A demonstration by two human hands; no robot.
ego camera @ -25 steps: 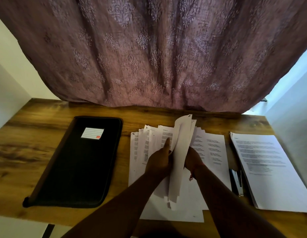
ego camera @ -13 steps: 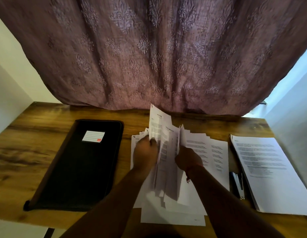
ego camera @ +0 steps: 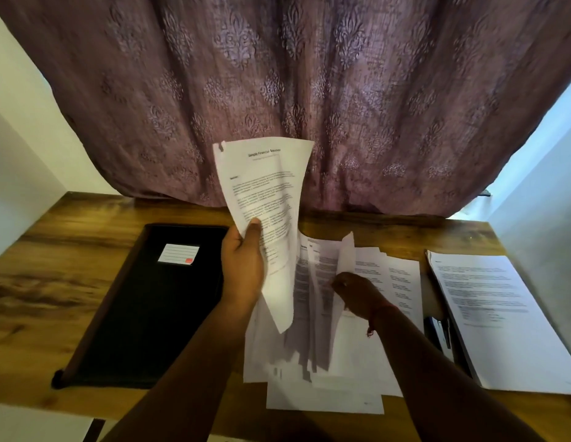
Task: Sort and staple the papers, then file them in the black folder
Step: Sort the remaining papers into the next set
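papers (ego camera: 265, 199), "sample financial statement", left hand (ego camera: 242, 266) holding

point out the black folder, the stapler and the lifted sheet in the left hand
black rectangular folder (ego camera: 144, 317): head view, bare cover below its white label
dark stapler (ego camera: 439, 330): head view, its body
lifted white printed sheet (ego camera: 268, 186): head view, middle of the text

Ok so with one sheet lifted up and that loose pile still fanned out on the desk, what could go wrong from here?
1. The left hand grips the lifted printed white sheet by one edge; it already curls and may crease.
2. The loose fanned white paper pile overhangs the wooden desk front edge, so sheets could slide off as the right hand riffles them.
3. Stray sheets might mix into the neat white paper stack alongside.
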